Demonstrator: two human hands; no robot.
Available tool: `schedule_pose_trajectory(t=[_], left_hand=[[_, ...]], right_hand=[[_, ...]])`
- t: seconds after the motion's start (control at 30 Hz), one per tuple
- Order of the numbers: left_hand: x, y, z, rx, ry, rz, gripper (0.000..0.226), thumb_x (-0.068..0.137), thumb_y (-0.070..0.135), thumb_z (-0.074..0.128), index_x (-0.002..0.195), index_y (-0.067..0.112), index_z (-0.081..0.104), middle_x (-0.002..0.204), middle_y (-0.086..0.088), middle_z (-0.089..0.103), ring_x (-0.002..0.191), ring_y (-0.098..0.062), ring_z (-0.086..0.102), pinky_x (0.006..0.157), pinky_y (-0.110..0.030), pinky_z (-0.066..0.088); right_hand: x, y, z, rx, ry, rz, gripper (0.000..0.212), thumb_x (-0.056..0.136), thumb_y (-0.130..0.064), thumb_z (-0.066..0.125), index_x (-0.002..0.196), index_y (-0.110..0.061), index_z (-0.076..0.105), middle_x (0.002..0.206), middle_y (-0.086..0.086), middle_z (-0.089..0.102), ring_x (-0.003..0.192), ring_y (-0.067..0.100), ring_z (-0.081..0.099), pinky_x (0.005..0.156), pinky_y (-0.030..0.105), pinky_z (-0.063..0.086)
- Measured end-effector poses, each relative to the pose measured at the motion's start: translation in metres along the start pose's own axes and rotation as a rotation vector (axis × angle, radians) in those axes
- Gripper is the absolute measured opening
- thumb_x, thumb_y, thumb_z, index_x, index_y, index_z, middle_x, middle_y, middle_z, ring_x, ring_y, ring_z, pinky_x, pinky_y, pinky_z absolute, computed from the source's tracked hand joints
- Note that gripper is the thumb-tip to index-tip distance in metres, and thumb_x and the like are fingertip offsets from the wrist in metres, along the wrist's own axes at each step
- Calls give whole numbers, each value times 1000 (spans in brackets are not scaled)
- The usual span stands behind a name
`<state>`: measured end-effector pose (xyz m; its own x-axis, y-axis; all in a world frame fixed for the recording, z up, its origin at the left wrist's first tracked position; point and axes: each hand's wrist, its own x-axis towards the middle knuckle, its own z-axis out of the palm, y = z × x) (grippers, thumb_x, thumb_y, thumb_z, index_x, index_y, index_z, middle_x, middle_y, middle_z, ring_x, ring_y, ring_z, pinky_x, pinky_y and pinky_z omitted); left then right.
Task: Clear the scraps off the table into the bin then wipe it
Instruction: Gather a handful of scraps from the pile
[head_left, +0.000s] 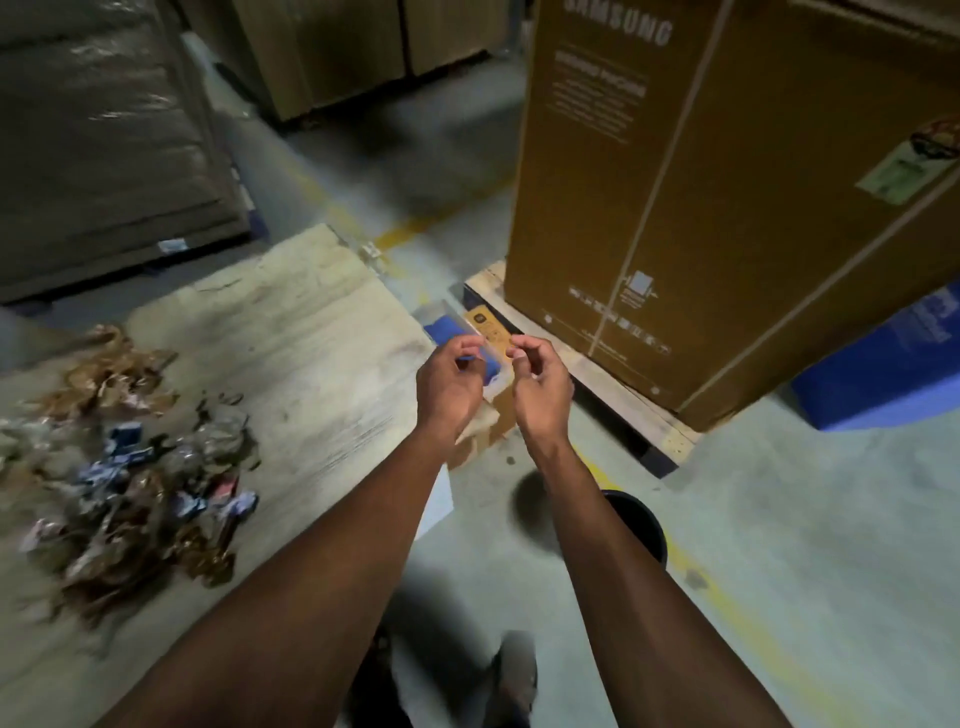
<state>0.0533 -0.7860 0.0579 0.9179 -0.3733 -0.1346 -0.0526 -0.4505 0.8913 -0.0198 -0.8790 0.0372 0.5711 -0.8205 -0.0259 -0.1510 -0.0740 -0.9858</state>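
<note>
A heap of scraps (130, 467), brown paper, clear film and blue bits, lies on the left part of the pale wooden table (311, 338). A black bin (641, 525) stands on the floor to the right of the table, partly hidden under my right forearm. Past the table's right edge, my left hand (449, 384) and my right hand (540, 389) are held close together. Each pinches one side of a clear packet (488, 332) with blue cloth and a yellow label inside. The view is blurred.
A tall brown Samsung carton (727, 208) on a wooden pallet (623, 410) stands right ahead. A blue crate (883, 374) sits at the far right. Wrapped stacks (104, 145) rise behind the table. A small brown box (485, 421) lies under my hands. My shoe (514, 670) is below.
</note>
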Motion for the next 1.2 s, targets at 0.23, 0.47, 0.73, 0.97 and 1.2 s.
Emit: schedule_pose_trajectory(t=[0.23,0.47,0.73,0.97,1.2], left_hand=[[-8,-24,-132,9,210,-39,28,100,7,65,120,23,78,117,2,78,102,-14,72,98,-28,55],[-21,-60,-258,0,379,-107,26,102,11,68,121,27,76,117,1,76,99,-17,72,93,-33,59],[-18,-107,-372,1,454,-185,26,103,12,68,123,28,75,121,8,74,92,-9,71,77,-12,52],[4,-150,-434,25,430,-172,29,102,12,69,125,27,76,126,10,74,100,-10,68,91,-26,54],[21,-189,-470,69,410,-137,30,104,12,66,131,20,75,129,2,75,113,-14,67,102,-31,53]], right_hand=[[-46,-58,100,-19,-242,-49,21,108,-6,57,114,-17,74,109,-10,75,103,1,70,88,11,48],[-104,-102,205,-60,-437,-98,24,107,-4,58,116,-18,75,107,-6,79,99,-9,69,81,7,46],[-157,-132,311,-110,-548,-112,21,108,-11,59,114,-22,76,109,-7,79,100,0,70,79,8,47],[-180,-134,387,-169,-536,-121,19,108,-16,59,115,-23,76,110,-10,77,96,-3,69,84,22,52],[-188,-113,446,-228,-547,-164,17,108,-19,61,116,-23,75,118,-8,75,111,10,69,94,31,55]])
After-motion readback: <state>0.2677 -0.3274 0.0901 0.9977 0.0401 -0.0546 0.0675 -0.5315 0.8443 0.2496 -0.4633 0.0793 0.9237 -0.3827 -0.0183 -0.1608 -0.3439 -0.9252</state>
